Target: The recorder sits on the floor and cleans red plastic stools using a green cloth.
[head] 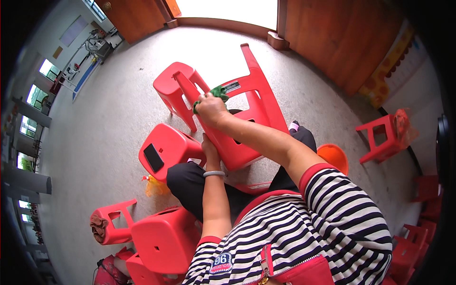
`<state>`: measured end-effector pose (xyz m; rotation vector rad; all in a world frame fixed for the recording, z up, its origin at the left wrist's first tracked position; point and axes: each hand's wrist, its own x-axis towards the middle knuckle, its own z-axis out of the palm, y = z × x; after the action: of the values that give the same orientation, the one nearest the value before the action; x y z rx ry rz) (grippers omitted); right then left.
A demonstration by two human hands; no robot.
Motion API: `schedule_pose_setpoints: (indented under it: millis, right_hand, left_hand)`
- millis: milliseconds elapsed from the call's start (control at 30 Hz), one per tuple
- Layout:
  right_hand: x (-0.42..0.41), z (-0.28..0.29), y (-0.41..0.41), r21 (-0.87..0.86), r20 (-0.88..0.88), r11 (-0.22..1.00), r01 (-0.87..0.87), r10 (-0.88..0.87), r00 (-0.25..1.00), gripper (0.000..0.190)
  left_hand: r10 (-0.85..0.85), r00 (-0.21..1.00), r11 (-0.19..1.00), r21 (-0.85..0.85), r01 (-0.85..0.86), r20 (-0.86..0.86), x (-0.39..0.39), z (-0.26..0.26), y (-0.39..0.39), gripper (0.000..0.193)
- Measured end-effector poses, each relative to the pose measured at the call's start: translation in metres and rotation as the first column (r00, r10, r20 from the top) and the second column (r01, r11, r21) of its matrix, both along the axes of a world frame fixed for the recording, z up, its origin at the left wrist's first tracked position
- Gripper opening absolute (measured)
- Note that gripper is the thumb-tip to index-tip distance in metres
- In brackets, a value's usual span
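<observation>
A red plastic stool (245,156) lies tipped before me, between my knees, its legs pointing away and upward. My right hand (211,108) grips a green cloth (221,92), pressed against the stool's left leg. At the near left side of the same stool, my left hand (209,145) holds its edge; most of the fingers are hidden behind the plastic. A grey bangle (214,173) circles the left wrist. Close by on the left, a black smartphone (153,157) rests on the seat of another red stool (170,140).
One more stool (174,76) stands beyond the tipped one. An orange basin (334,156) is right of my leg. Stools bearing a brown cloth (98,228) and an orange plastic bag (402,128) flank me. Part of another person (112,269) shows lower left. Wooden doors (327,39) frame the bright doorway.
</observation>
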<state>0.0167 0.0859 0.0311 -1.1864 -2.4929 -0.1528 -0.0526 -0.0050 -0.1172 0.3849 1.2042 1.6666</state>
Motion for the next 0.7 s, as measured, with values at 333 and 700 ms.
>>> schedule_pose_setpoints:
  millis: [333, 700]
  right_hand:
    - [0.096, 0.015, 0.073, 0.012, 0.247, 0.936, 0.352, -0.344, 0.906, 0.017]
    - [0.118, -0.003, 0.034, 0.028, 0.003, 0.959, 0.283, -0.283, 0.959, 0.012]
  left_hand:
    - [0.089, 0.991, 0.996, 0.007, -0.09, 0.099, -0.001, -0.01, 0.01, 0.052]
    - [0.084, 0.996, 0.995, -0.06, -0.085, -0.02, -0.005, -0.018, 0.013, 0.052]
